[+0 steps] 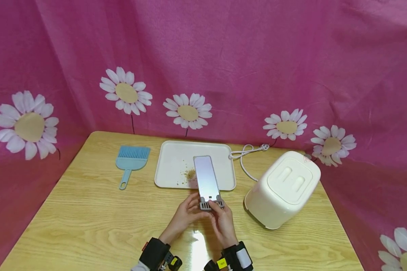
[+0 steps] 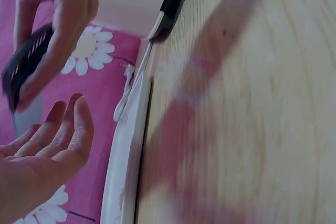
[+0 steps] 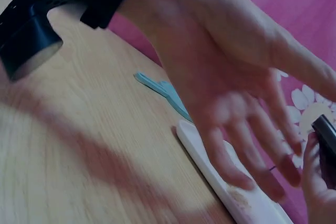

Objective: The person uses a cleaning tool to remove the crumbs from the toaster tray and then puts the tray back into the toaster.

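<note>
My right hand [image 1: 225, 224] grips a toaster's crumb tray [image 1: 207, 177], a long shiny metal plate, by its grey slotted end. The thumb lies on top of that end. The plate points away from me, its far part over a white rectangular tray [image 1: 169, 150] with brown crumbs [image 1: 190, 174] on it. My left hand [image 1: 183, 218] is close to the left of the slotted end. In the left wrist view its fingers [image 2: 73, 129] are spread and loosely bent, holding nothing, below the dark slotted end [image 2: 29, 59].
A white toaster [image 1: 274, 195] with a two-ridged lid stands on the right of the wooden table [image 1: 88, 226]. Its white cord [image 1: 247, 162] curls behind, by the tray's right side. A blue brush and dustpan set [image 1: 132, 160] lies at the left. Pink flowered cloth hangs behind.
</note>
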`<state>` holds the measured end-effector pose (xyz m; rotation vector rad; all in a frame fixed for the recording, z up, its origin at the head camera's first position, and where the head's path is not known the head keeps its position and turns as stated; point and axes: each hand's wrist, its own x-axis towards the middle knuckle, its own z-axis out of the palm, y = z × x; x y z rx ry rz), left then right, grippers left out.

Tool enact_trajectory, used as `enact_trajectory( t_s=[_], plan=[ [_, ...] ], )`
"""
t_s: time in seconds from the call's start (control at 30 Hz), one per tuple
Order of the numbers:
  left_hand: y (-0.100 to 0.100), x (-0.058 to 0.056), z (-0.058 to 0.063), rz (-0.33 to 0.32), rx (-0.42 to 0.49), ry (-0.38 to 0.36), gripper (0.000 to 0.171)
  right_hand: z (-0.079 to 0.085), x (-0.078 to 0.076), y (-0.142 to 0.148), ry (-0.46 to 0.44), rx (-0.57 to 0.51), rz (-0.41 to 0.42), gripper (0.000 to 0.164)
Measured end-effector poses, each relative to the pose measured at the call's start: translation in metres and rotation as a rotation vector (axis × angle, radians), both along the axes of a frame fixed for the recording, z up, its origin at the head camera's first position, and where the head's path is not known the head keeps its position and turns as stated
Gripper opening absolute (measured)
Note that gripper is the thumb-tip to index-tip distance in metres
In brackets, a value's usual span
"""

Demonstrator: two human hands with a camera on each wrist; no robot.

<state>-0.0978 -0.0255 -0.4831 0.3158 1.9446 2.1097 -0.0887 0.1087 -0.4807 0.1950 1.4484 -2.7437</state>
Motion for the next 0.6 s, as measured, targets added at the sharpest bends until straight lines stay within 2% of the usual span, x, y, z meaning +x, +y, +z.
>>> enact_trajectory(
  t_s=[0.13, 0.2, 0.47, 0.6],
  plan=[
    [0.004, 0.002, -0.001, 0.012, 0.024, 0.024, 0.068, 0.014, 0.004, -0.009, -0.108, 0.000, -0.013, 0.036],
    [0.005, 0.003, -0.001, 0.026, 0.041, 0.010, 0.068, 0.017, 0.005, -0.012, -0.142, -0.011, -0.014, 0.031],
    [0.006, 0.007, -0.003, 0.102, 0.017, -0.034, 0.071, 0.019, 0.010, -0.021, -0.178, -0.073, -0.009, 0.035],
    [0.006, 0.009, -0.006, 0.110, 0.017, -0.034, 0.070, 0.017, 0.012, -0.022, -0.165, -0.065, 0.009, 0.036]
  ],
)
